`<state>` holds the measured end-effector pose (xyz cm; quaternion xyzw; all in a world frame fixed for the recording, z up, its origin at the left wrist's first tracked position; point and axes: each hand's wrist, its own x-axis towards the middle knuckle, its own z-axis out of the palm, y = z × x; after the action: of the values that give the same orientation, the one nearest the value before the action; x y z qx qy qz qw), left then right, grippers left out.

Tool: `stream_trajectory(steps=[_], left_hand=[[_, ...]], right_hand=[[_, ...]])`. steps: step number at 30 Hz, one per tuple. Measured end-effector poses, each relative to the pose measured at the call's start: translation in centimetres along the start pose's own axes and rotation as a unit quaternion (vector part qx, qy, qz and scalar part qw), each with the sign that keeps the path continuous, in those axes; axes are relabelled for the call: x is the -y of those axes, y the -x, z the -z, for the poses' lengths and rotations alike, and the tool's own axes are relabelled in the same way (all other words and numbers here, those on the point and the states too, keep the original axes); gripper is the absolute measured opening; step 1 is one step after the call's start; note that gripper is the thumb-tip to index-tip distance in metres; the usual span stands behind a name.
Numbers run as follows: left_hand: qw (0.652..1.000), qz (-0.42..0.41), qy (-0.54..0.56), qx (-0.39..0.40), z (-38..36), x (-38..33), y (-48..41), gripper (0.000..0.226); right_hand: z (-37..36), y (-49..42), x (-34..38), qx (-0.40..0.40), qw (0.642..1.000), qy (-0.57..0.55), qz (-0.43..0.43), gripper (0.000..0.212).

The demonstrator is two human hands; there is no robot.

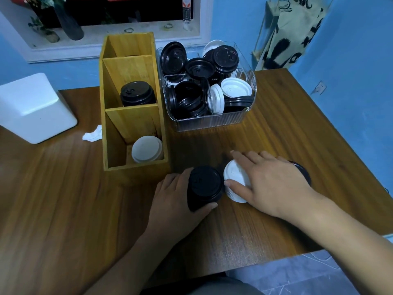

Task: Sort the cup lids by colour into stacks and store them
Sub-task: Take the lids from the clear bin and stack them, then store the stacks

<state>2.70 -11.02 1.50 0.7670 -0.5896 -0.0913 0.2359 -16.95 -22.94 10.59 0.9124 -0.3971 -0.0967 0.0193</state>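
My left hand (pixel 174 199) grips a stack of black lids (pixel 204 187) standing on the wooden table (pixel 63 199). Right beside it, my right hand (pixel 270 182) lies over a short stack of white lids (pixel 234 177), thumb and fingers around its sides. Another black lid (pixel 303 171) peeks out from under my right wrist. The wooden organiser (pixel 131 122) holds a black stack (pixel 137 93) in its middle compartment and a white stack (pixel 146 149) in the front one. A clear bin (pixel 212 120) behind holds several loose black and white lids.
A white box (pixel 32 107) sits at the table's left, with a crumpled tissue (pixel 93 134) near the organiser. The organiser's rear compartment shows no lids. A patterned bag (pixel 287 35) hangs on the blue wall. The table's right edge runs close to my right arm.
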Motion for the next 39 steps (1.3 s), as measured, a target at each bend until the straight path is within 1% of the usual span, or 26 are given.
stream_trajectory(steps=[4, 8, 10, 11, 12, 13, 14, 16, 18, 20, 22, 25, 27, 28, 30, 31, 34, 35, 36, 37, 38, 39], left_hand=[[1.000, -0.003, 0.002, -0.002, 0.0, 0.0, 0.0, 0.094], [1.000, -0.002, 0.006, -0.003, 0.1, 0.0, 0.0, 0.094], [1.000, -0.006, 0.007, -0.007, 0.1, -0.1, 0.1, 0.093], [1.000, -0.007, 0.008, -0.007, 0.1, -0.1, 0.1, 0.093], [1.000, -0.008, 0.008, -0.008, 0.2, -0.1, 0.1, 0.092], [1.000, -0.009, 0.008, -0.011, 0.2, -0.1, 0.1, 0.092], [1.000, -0.009, 0.006, -0.015, 0.2, -0.1, 0.1, 0.092], [1.000, -0.006, 0.003, -0.015, 0.2, -0.2, 0.1, 0.092], [1.000, -0.004, 0.003, -0.013, 0.2, -0.2, 0.1, 0.093], [1.000, -0.002, 0.007, -0.010, 0.2, -0.2, 0.1, 0.093], [1.000, -0.002, 0.008, -0.007, 0.2, -0.2, 0.1, 0.093], [1.000, -0.001, 0.006, -0.003, 0.2, -0.2, 0.1, 0.094], [1.000, 0.000, 0.010, -0.004, 0.3, -0.2, 0.1, 0.094], [1.000, -0.002, 0.011, -0.006, 0.3, -0.2, 0.1, 0.094], [1.000, -0.005, 0.013, -0.013, 0.3, -0.2, 0.1, 0.093], [1.000, -0.005, 0.014, -0.012, 0.3, -0.3, 0.1, 0.093], [1.000, -0.005, 0.015, -0.006, 0.4, -0.2, 0.1, 0.092], [1.000, -0.005, 0.015, -0.008, 0.4, -0.2, 0.1, 0.092], [1.000, -0.005, 0.015, -0.011, 0.4, -0.2, 0.2, 0.092], [1.000, -0.006, 0.015, -0.013, 0.3, -0.3, 0.2, 0.092], [1.000, -0.007, 0.013, -0.016, 0.3, -0.3, 0.2, 0.092], [1.000, -0.007, 0.010, -0.018, 0.3, -0.2, 0.2, 0.092]], right_hand=[[-0.8, 0.1, 0.1, 0.034, 0.999, -0.007, 0.007, 0.088], [-0.2, 0.1, -0.2, 0.077, 0.997, 0.002, 0.028, 0.093], [0.6, 0.0, -0.7, 0.114, 0.991, -0.039, 0.050, 0.095], [1.3, -0.2, -1.1, 0.133, 0.986, -0.083, 0.057, 0.095], [2.0, -0.7, -1.6, 0.132, 0.981, -0.127, 0.057, 0.093], [2.7, -1.6, -2.2, 0.095, 0.980, -0.168, 0.053, 0.090], [3.5, -2.7, -2.8, 0.027, 0.978, -0.204, 0.044, 0.083], [4.6, -5.7, -4.0, -0.114, 0.963, -0.242, 0.017, 0.059], [5.2, -9.2, -5.0, -0.193, 0.952, -0.237, -0.016, 0.036], [5.5, -12.3, -5.4, -0.216, 0.951, -0.219, -0.033, 0.030], [5.5, -14.7, -5.2, -0.203, 0.959, -0.193, -0.036, 0.027], [5.2, -16.6, -4.7, -0.177, 0.970, -0.153, -0.065, 0.013], [5.1, -16.9, -4.6, -0.183, 0.966, -0.156, -0.094, 0.015], [5.1, -16.9, -4.7, -0.188, 0.960, -0.175, -0.109, 0.015], [5.3, -16.6, -5.0, -0.199, 0.934, -0.266, -0.129, 0.014], [5.6, -16.2, -5.3, -0.215, 0.914, -0.321, -0.127, 0.014], [7.2, -14.0, -5.8, -0.286, 0.844, -0.442, -0.098, 0.015], [7.6, -12.8, -5.8, -0.293, 0.812, -0.498, -0.082, 0.017], [7.8, -11.7, -5.9, -0.278, 0.774, -0.566, -0.058, 0.021], [7.7, -10.5, -5.9, -0.232, 0.733, -0.638, -0.034, 0.024], [7.3, -9.5, -6.0, -0.166, 0.702, -0.692, -0.016, 0.027], [6.7, -8.9, -6.1, -0.095, 0.689, -0.718, -0.007, 0.028]])
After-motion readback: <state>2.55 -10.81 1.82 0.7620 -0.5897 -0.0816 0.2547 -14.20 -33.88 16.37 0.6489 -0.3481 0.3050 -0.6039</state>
